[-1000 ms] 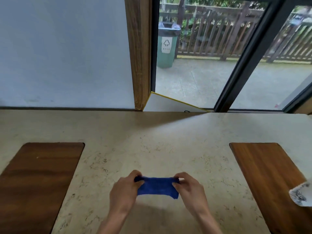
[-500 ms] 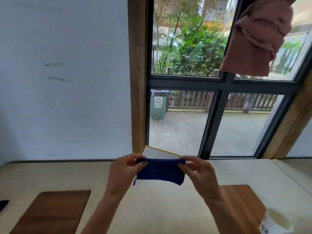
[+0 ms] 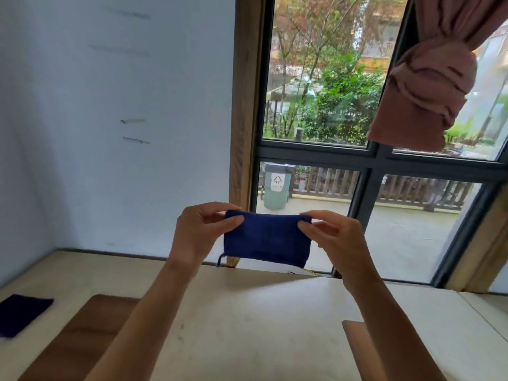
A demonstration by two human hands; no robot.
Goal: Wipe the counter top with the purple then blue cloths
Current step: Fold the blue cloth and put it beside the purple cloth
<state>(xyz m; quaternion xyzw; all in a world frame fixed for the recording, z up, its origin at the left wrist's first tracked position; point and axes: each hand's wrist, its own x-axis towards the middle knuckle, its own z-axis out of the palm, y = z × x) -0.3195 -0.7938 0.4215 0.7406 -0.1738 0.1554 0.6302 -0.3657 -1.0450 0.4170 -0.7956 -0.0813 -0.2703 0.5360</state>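
I hold a folded blue cloth point(image 3: 265, 239) up in the air in front of the window, well above the beige stone counter top point(image 3: 247, 325). My left hand point(image 3: 202, 233) pinches its top left corner and my right hand point(image 3: 334, 237) pinches its top right corner. The cloth hangs flat between them, with a loose thread at its lower left. A dark purple cloth point(image 3: 20, 314) lies flat on the counter at the far left edge of the view.
Two brown wooden inlays are set in the counter, one at the left point(image 3: 79, 339) and one at the right point(image 3: 354, 334). A white wall rises behind the left side. A window with a knotted pink curtain point(image 3: 428, 75) fills the right.
Both hands have lifted the blue cloth from the counter up to window height. The view has tilted upward, and the purple cloth has come into sight at the left.
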